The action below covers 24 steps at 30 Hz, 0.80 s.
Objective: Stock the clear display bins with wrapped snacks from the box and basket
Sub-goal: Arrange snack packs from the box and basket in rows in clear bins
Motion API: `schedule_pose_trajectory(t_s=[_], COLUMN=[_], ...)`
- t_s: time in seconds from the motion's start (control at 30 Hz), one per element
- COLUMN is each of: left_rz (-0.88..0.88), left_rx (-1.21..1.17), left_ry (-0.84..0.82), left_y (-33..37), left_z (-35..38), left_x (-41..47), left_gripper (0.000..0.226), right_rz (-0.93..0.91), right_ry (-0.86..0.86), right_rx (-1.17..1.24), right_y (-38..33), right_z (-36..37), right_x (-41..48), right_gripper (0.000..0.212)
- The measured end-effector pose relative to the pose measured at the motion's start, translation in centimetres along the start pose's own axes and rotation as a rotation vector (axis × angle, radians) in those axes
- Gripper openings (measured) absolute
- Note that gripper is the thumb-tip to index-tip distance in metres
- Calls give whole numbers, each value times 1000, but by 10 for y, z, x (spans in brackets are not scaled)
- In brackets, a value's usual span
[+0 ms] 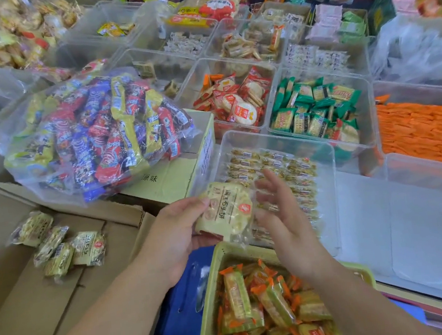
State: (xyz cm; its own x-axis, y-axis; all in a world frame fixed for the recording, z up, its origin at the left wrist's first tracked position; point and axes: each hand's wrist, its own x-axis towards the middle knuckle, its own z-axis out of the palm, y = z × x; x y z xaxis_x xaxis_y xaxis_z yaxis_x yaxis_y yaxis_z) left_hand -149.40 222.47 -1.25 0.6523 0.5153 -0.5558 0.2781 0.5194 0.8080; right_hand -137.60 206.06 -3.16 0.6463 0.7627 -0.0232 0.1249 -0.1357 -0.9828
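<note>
My left hand [173,232] grips a round pale snack in clear wrap [225,210], held just above the near edge of a clear bin [325,156] lined with small wrapped biscuits. My right hand [282,218] hovers beside the snack with fingers spread and straight, holding nothing. Several more of the same pale snacks [59,251] lie in the open cardboard box [25,310] at the lower left. A green basket [212,277] below my hands holds orange-and-yellow wrapped snacks [259,308].
A large clear bag of colourful wafer sticks [93,134] lies on a closed carton [176,172]. Bins beyond hold red-wrapped crackers [234,100], green-wrapped biscuits [315,111] and orange packets [418,133]. A bare clear bin [425,227] stands at right.
</note>
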Motion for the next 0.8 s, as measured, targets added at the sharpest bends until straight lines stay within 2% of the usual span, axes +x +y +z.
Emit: schedule_pose_trajectory(t_s=[0.07,0.13,0.2,0.23,0.3,0.37,0.4,0.47,0.53,0.6,0.8], left_rz=[-33,-76,-92,-76,43,208,233,187,141,123,-57], left_rx=[-24,23,45,51,211,608,793,967,948,917,686], left_ry=[32,-8,-28,15,174,281,258,169,141,163,148], left_y=[3,8,11,11,3,-13,-23,-43,-57,-66,-76], left_z=[4,9,13,14,13,6,2,-3,-6,-9,-20], left_x=[9,18,26,31,41,46,48,50,53,58,72], left_gripper=[19,24,34,40,47,39,41,77,103,115,111], right_rz=[-298,-525,-619,-623,-543,-382,-301,-163,-74,-33,107], right_ry=[-105,-139,-116,-84,17,82,81,29,-45,-112,-391], right_rx=[-393,-682,-758,-766,-787,-815,-838,-901,-943,-993,-1077], right_y=[5,6,6,6,8,13,17,28,35,41,54], right_z=[-11,-20,-26,-30,-37,-42,-41,-35,-22,-8,14], right_x=[4,17,33,42,58,75,83,98,109,117,136], right_gripper=[72,62,47,41,34,32,32,28,22,20,40])
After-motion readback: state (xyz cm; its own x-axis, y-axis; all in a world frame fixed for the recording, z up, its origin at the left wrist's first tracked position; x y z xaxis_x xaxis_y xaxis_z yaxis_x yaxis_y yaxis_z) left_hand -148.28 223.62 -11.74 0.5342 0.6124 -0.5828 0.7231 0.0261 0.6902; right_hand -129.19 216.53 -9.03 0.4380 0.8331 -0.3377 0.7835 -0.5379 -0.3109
